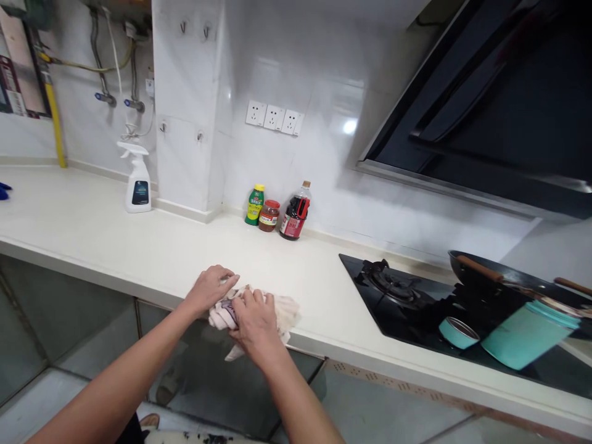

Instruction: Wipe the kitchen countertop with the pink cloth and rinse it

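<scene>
Judging by the many loose creases, probably dealing with something light, soft and limp: a pale cloth with darker marks, bunched at the front edge of the tabletop with one corner drooping past the edge, well apart from the black stove to the right. Unlikely to break and likely to give under any pressure, yet apt to slide on so smooth-looking a surface and to trail over the edge. Impossible to tell whether damp or dry. Pressed down near the middle by the right hand, with fingers half curled over the folds and thumb tucked along the left side; so apparently held fast there. Touched at the left end by the left hand, half open with a gap showing between thumb and fingers; hard to say whether gripping any fabric. Best taken by a thick, gathered fold near the middle rather than by one thin corner, with palm broad over the bundle.
</scene>
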`<state>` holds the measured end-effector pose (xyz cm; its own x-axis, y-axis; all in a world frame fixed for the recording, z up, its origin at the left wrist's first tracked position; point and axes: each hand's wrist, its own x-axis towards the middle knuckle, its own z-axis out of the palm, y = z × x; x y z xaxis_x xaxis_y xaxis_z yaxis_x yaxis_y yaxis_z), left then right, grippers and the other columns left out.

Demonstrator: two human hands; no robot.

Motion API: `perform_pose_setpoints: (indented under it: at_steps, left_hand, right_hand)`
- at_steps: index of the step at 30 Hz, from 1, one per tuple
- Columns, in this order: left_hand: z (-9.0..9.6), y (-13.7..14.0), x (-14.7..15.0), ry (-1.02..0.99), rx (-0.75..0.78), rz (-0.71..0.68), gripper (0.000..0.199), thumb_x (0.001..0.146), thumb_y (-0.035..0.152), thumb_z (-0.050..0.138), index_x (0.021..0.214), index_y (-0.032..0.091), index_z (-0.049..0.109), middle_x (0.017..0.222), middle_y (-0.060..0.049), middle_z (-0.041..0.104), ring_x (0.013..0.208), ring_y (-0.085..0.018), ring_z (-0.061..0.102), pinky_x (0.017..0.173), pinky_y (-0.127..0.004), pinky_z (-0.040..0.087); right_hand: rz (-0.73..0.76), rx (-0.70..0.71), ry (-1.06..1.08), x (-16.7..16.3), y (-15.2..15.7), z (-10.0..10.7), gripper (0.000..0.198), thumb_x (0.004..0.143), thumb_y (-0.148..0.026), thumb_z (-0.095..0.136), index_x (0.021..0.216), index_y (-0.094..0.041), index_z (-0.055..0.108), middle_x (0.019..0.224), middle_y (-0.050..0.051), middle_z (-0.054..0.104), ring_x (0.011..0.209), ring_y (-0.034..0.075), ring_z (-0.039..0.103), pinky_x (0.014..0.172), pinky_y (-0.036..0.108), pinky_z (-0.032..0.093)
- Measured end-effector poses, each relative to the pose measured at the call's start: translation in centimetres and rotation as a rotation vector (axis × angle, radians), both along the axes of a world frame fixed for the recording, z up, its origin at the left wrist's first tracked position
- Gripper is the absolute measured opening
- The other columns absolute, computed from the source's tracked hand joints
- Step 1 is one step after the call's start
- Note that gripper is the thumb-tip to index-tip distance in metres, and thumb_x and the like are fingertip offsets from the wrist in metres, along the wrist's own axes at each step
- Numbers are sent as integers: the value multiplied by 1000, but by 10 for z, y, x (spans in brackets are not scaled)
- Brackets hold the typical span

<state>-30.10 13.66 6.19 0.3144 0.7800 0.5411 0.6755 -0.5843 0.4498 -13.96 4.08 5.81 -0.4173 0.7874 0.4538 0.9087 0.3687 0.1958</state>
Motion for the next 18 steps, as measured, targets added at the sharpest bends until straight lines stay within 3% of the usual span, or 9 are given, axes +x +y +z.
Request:
perform_pose_setpoints:
  at_steps: [5,9,14,18]
  left_hand:
    - [-4,5,-6,-9,-10,-9,35,91,44,48,95,20,73,102,-8,74,101,-24,65,93,-36,49]
    - [-4,2,-5,18,-12,13,33,92,42,48,98,21,73,102,-8,74,102,-24,65,92,-37,50]
    - [-6,-2,-2,78,25,38,29,92,40,51,98,22,72,105,-7,73,105,-24,64,97,-38,46]
    - [-8,-4,0,73,24,60,27,92,39,52,99,21,72,106,-7,73,107,-25,63,96,-38,45]
  right_hand:
    - [-2,5,125,44,-18,-4,53,73,-46,86,115,-30,59,131,5,60,105,28,52,85,42,35]
    - [-106,44,181,122,-46,-16,53,70,-45,88,115,-33,62,122,4,64,101,28,53,81,39,34]
    - [-284,65,51,225,-81,-28,44,75,-37,82,115,-32,64,114,5,64,98,28,53,74,36,34]
    - [-371,26,2,269,-93,-28,30,83,-37,71,112,-31,66,110,5,64,93,27,54,70,34,35]
